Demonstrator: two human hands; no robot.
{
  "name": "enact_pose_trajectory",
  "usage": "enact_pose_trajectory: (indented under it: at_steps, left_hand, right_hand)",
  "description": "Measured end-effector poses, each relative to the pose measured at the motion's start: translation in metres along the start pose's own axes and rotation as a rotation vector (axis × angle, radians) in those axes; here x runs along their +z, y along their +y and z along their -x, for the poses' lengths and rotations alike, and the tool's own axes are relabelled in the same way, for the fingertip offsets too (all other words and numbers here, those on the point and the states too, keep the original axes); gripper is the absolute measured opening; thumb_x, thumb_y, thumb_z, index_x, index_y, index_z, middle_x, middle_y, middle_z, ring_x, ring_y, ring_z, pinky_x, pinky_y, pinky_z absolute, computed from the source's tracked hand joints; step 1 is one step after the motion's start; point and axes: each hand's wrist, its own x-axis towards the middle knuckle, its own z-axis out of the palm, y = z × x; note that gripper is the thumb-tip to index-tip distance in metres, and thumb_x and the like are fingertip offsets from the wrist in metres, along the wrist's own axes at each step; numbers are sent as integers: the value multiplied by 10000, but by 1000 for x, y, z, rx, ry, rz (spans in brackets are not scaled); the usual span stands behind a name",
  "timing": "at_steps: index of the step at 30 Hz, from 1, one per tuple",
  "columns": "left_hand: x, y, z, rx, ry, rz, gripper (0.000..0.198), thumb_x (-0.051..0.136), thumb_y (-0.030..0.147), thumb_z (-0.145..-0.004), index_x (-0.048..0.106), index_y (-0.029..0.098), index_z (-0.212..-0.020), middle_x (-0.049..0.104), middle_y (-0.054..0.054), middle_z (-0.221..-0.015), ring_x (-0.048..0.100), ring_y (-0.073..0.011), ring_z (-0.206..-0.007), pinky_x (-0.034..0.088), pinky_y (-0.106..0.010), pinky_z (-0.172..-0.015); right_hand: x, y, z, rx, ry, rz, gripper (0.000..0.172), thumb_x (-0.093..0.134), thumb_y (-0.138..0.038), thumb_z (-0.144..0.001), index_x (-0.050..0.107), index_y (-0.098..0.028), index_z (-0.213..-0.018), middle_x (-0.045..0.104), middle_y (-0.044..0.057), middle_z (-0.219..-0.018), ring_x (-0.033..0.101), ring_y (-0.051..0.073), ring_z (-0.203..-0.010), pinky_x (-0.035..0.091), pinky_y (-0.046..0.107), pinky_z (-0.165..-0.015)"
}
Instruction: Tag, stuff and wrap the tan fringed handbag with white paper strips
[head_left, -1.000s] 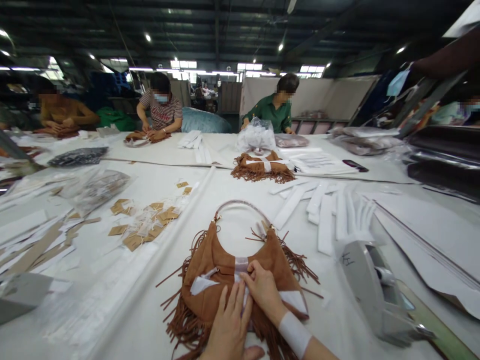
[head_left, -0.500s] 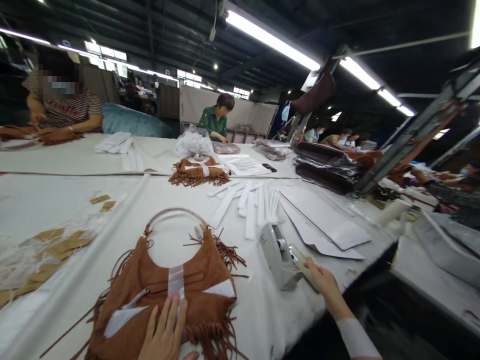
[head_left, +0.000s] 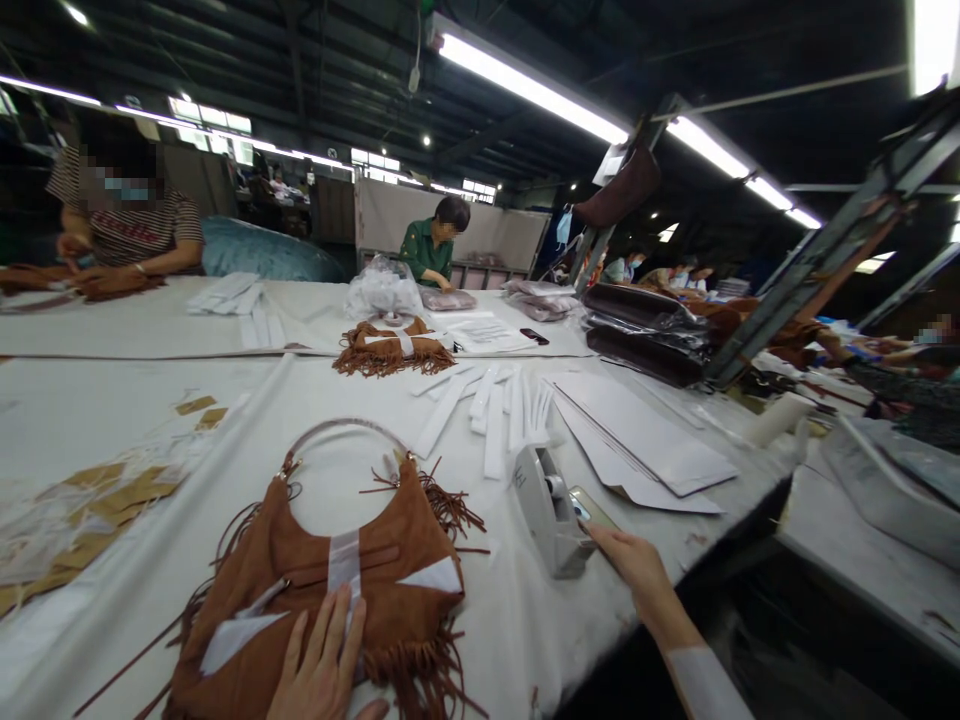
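A brown fringed handbag (head_left: 300,560) lies on the white-covered table, its handle toward the far side. A pale strip (head_left: 344,565) crosses its middle, and white paper pieces show on its front. My left hand (head_left: 322,650) rests flat on the bag with fingers spread, over the strip's lower end. To the right stands a grey tape dispenser (head_left: 541,510). My right hand (head_left: 626,560) is at the dispenser's near right end, its fingertips partly hidden there; what they hold, if anything, cannot be made out. A phone (head_left: 592,508) lies just behind that hand.
White strips (head_left: 493,425) and large paper sheets (head_left: 652,430) lie beyond the dispenser. Tan tags (head_left: 97,520) are spread at the left. Another fringed bag (head_left: 394,345) sits farther back. Two people work across the table. A metal post (head_left: 810,250) slants at the right.
My right hand has moved nearer, off the phone to the dispenser's near end. My left hand stays on the bag. The whole view has shifted slightly.
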Motion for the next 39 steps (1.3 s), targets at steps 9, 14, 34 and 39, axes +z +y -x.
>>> enact_pose_trajectory:
  at_steps: [9,14,34,39]
  left_hand:
    - [-9,4,-3,-18,9,9,793,514,600,-766,439,109,-1384,377,-195,-1457,171,-339,-1418,63,-557,-1136]
    - [-10,5,-3,-25,19,13,776,517,584,-768,450,105,-1374,354,-195,-1471,209,-331,-1407,71,-545,-1138]
    - [-43,0,-17,-166,-271,253,970,462,742,-782,93,214,-1507,63,-184,-1563,95,-353,-1435,150,-575,-1137]
    - [-39,2,-17,-248,-246,295,1021,516,781,-718,102,274,-1502,-12,-177,-1566,73,-393,-1428,191,-598,-1116]
  right_hand:
    - [0,27,42,135,-22,-45,464,632,-560,-507,696,-136,-684,703,117,-737,661,265,-761,523,324,-634]
    - [12,42,44,130,11,11,455,534,-601,-541,645,-176,-660,671,88,-632,631,221,-585,498,318,-540]
    - [121,-198,121,-763,-1351,399,284,541,-384,-860,681,-160,-755,666,25,-714,583,145,-671,443,222,-641]
    - [201,-228,122,-955,-1739,618,231,592,-315,-855,711,-126,-915,700,39,-818,615,126,-719,446,184,-655]
